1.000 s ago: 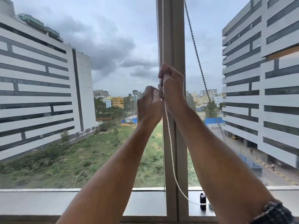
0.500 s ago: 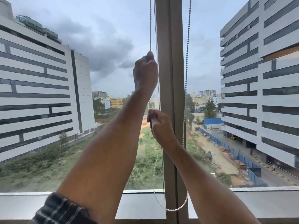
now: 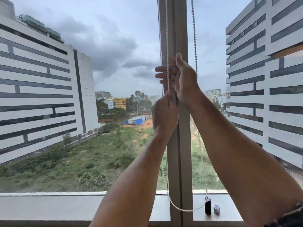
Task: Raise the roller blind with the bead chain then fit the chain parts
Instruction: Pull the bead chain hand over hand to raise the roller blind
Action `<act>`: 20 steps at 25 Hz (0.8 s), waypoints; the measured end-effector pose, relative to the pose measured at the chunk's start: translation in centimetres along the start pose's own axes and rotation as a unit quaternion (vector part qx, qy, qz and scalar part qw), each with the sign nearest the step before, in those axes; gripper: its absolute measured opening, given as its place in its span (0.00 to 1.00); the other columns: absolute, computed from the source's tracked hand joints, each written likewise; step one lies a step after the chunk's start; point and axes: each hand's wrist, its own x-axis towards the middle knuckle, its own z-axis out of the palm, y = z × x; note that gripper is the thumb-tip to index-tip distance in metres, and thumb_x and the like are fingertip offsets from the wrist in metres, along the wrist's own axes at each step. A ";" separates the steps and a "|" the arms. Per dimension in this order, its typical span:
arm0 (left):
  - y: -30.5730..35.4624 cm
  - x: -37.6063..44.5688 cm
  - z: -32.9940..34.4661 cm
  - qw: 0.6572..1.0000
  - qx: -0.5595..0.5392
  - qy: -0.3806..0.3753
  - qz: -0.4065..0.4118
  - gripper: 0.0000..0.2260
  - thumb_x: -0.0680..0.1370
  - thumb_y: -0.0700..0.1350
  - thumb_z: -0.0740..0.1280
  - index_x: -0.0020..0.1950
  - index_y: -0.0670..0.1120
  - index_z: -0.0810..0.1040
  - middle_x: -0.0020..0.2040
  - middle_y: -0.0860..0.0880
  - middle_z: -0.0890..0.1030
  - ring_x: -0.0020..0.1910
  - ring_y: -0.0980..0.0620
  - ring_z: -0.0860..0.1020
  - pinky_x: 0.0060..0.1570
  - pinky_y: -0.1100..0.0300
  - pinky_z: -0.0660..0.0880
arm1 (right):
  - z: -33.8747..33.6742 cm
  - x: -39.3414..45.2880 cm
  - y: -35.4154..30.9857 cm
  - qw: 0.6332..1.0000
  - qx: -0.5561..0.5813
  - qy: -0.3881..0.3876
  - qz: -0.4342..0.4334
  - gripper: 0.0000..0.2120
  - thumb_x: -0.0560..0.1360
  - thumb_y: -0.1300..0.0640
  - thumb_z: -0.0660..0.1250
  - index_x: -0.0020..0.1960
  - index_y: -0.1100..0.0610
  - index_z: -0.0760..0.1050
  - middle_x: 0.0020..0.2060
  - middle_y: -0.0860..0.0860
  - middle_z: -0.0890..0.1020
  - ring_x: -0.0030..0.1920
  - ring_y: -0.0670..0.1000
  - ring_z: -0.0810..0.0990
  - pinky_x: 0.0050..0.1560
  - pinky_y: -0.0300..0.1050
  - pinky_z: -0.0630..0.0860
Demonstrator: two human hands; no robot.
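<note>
In front of the grey vertical window frame post [image 3: 180,38], the left hand [image 3: 164,115] is fisted tight around the white bead chain [image 3: 167,46]. Just above it, the right hand [image 3: 182,79] has fingers spread loose around the same strand, not gripping. The chain's loop sags near the sill [image 3: 49,205], beside a small dark cylinder weight [image 3: 207,207].

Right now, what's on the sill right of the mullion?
On the window sill: a dark cylindrical chain weight standing upright, a small grey part beside it. The right forearm covers the sill farther right.
</note>
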 end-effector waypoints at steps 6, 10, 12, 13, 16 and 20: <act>-1.5 -4.9 1.3 0.997 -0.045 -0.037 -0.044 0.22 0.85 0.50 0.57 0.32 0.46 0.62 0.25 0.55 0.65 0.25 0.55 0.64 0.26 0.62 0.58 | 1.7 0.4 -1.0 0.996 -0.071 0.029 -0.053 0.21 0.88 0.51 0.56 0.39 0.56 0.76 0.25 0.48 0.64 0.21 0.45 0.59 0.23 0.36 0.56; -1.6 -4.4 0.1 0.982 -0.036 -0.166 -0.082 0.18 0.83 0.51 0.56 0.34 0.50 0.71 0.27 0.57 0.73 0.28 0.59 0.70 0.31 0.57 0.65 | 1.1 -1.2 0.2 0.991 -0.090 0.038 -0.093 0.23 0.88 0.53 0.57 0.34 0.55 0.69 0.25 0.53 0.63 0.20 0.48 0.59 0.24 0.42 0.54; -1.4 -2.6 -1.1 0.985 -0.035 -0.146 -0.089 0.17 0.83 0.52 0.56 0.36 0.51 0.72 0.32 0.56 0.77 0.35 0.54 0.77 0.37 0.52 0.70 | 0.7 -1.7 1.0 0.990 -0.099 0.050 -0.087 0.23 0.87 0.52 0.58 0.33 0.55 0.70 0.24 0.53 0.63 0.21 0.48 0.59 0.24 0.41 0.55; -1.1 -1.4 -1.6 0.989 -0.038 -0.112 -0.087 0.16 0.83 0.52 0.57 0.38 0.49 0.74 0.36 0.53 0.79 0.39 0.49 0.78 0.40 0.51 0.72 | 0.4 -2.0 1.7 0.990 -0.097 0.055 -0.080 0.23 0.86 0.52 0.59 0.33 0.54 0.70 0.24 0.52 0.63 0.21 0.48 0.59 0.24 0.39 0.56; 0.6 2.3 -2.8 0.996 -0.041 -0.037 -0.070 0.16 0.84 0.53 0.56 0.47 0.48 0.79 0.44 0.48 0.83 0.46 0.48 0.81 0.43 0.53 0.73 | 0.0 -3.3 4.6 0.993 -0.072 0.071 -0.058 0.22 0.85 0.52 0.62 0.31 0.52 0.71 0.21 0.46 0.66 0.20 0.44 0.62 0.23 0.36 0.60; 3.7 6.6 -3.3 0.990 -0.073 -0.073 -0.094 0.24 0.85 0.59 0.51 0.60 0.45 0.80 0.56 0.43 0.84 0.58 0.43 0.82 0.59 0.47 0.77 | -0.4 -5.3 8.9 0.991 -0.108 0.072 -0.036 0.23 0.82 0.47 0.62 0.29 0.52 0.72 0.21 0.48 0.64 0.21 0.48 0.60 0.27 0.42 0.57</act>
